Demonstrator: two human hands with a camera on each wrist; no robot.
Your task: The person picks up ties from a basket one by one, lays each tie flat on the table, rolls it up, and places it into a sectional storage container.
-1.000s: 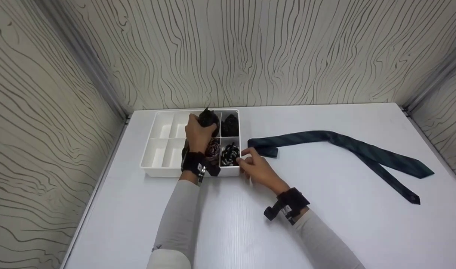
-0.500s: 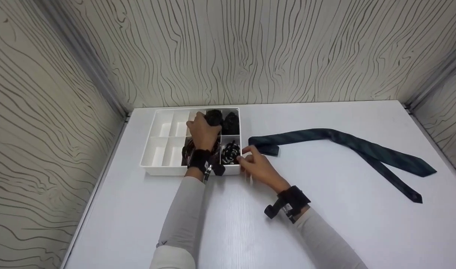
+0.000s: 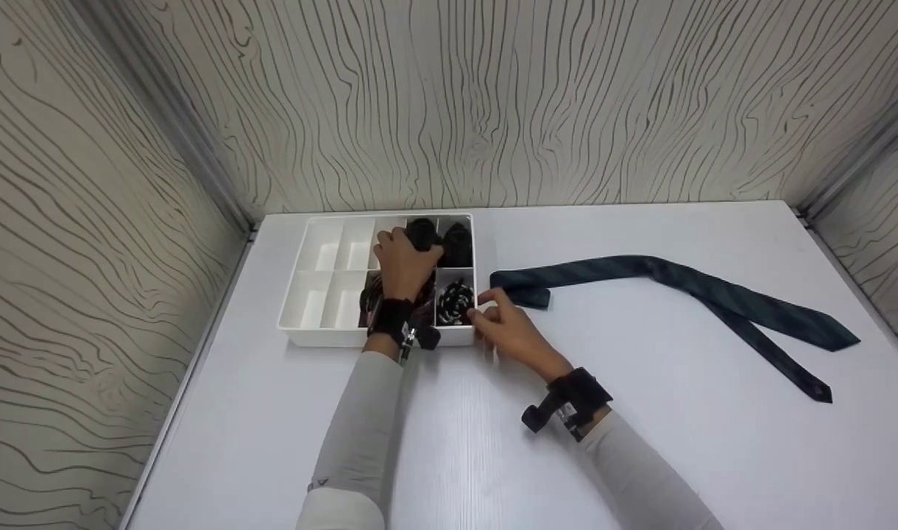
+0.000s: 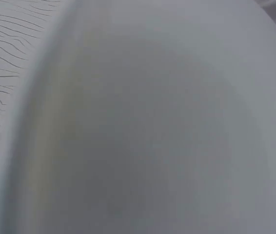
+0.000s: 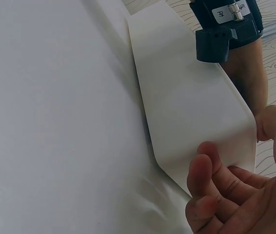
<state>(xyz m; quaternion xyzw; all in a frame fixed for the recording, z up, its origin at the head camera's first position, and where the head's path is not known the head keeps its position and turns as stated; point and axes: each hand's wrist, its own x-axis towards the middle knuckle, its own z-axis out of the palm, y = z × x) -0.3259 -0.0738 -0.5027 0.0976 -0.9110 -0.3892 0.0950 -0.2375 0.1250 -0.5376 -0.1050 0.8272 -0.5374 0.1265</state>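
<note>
A white divided tray [image 3: 324, 337] stands at the table's back left. My left hand [image 3: 405, 269] reaches into its back row and holds a dark rolled necktie [image 3: 422, 232] between thumb and fingers. Another dark roll [image 3: 457, 246] fills the back right compartment, and a black-and-white patterned roll [image 3: 455, 302] the front right one. Reddish patterned rolls lie partly hidden under my left wrist. My right hand [image 3: 514, 331] grips the tray's front right corner, thumb over the rim; in the right wrist view its curled fingers [image 5: 202, 176] are against the outer wall. A blurred pale surface fills the left wrist view.
A dark green striped necktie [image 3: 640, 266] lies loosely stretched across the table right of the tray, its near end folded over. Wood-grain panels [image 3: 493, 103] enclose the back and sides of the white table [image 3: 464, 442].
My left hand has shifted slightly right and lowered the dark rolled necktie into the back-row compartment beside the end one. My right hand has stayed at the tray's corner.
</note>
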